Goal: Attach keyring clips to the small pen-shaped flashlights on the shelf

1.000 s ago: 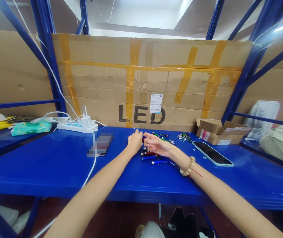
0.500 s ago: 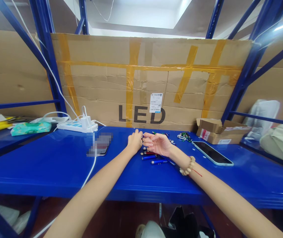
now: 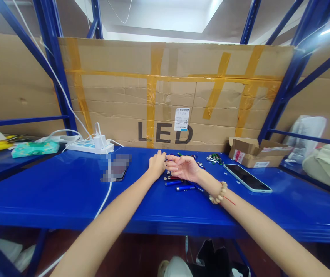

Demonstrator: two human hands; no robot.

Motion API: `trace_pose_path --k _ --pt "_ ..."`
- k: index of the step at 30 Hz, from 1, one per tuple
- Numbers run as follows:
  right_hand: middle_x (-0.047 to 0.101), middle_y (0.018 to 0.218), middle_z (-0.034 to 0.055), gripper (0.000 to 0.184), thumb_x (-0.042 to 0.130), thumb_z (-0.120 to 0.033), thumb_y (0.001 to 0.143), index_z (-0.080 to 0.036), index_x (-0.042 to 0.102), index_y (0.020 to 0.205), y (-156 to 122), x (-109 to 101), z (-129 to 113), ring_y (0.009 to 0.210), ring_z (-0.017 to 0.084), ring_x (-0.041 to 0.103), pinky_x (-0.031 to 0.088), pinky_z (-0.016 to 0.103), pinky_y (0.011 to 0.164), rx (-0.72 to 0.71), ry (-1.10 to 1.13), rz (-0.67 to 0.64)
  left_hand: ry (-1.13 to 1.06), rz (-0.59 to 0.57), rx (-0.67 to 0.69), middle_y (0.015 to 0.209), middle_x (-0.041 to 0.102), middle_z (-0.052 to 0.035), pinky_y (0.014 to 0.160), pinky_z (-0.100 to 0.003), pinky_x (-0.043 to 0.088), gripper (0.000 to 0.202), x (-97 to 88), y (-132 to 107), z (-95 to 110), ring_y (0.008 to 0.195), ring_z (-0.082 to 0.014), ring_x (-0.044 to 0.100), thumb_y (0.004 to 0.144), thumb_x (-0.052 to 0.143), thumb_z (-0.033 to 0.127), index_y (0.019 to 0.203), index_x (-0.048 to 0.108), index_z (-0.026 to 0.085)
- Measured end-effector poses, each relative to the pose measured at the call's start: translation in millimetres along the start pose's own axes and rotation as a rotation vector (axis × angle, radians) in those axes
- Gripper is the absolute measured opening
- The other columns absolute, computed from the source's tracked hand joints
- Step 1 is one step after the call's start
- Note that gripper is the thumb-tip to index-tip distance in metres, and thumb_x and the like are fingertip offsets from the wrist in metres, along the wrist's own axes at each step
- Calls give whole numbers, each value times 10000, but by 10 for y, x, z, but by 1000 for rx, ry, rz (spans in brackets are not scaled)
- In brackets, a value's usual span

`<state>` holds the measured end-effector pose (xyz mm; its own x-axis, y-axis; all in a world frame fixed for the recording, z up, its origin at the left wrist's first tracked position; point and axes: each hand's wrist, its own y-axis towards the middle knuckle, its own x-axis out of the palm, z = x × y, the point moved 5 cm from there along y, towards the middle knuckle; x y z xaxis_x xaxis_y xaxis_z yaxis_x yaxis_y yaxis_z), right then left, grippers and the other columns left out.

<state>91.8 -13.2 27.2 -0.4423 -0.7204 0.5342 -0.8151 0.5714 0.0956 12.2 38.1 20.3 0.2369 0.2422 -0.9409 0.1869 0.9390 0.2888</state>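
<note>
My left hand (image 3: 156,165) is closed, its curled fingers pinched round something small and dark that is mostly hidden. Palm turned upward, my right hand (image 3: 185,167) meets it, with bent fingertips at the same small thing. Just below the hands lie slim blue metal tubes with silver ends, one of them a blue tube (image 3: 185,188); they look like small pocket torches. Beside them a dark red tube (image 3: 175,178) shows partly under my right hand. Behind that hand, more small coloured pieces are partly covered.
Green pieces with a carabiner clip (image 3: 212,159) lie right of the hands. Nearby are a phone (image 3: 248,178), an opened small carton (image 3: 251,154), a second blurred-out phone (image 3: 121,175) and a white power strip (image 3: 81,147) with a cable. A large cardboard sheet (image 3: 109,104) stands behind.
</note>
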Motion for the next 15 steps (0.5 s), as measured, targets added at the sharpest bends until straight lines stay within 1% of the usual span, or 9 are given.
trace_pose_path --k 11,13,15 --pt "320 591 -27 222 453 -73 537 -168 398 730 -2 15 14 497 68 340 265 127 396 3 -17 -15 0 -3 9 1109 496 -72 731 -283 431 224 49 51 -14 933 -188 550 828 417 332 988 504 202" --pt "327 576 -29 202 450 -82 540 -168 398 715 6 15 9 483 66 336 264 131 393 -16 -33 8 1 -12 7 1109 492 -73 738 -284 432 221 57 52 -15 938 -187 548 830 411 316 996 502 203" --pt "318 538 -36 118 450 -124 575 -169 393 668 23 -18 -22 455 65 318 270 144 393 -85 -53 71 12 -6 14 1118 481 -78 741 -297 436 215 56 43 -11 941 -192 547 832 397 276 1007 499 202"
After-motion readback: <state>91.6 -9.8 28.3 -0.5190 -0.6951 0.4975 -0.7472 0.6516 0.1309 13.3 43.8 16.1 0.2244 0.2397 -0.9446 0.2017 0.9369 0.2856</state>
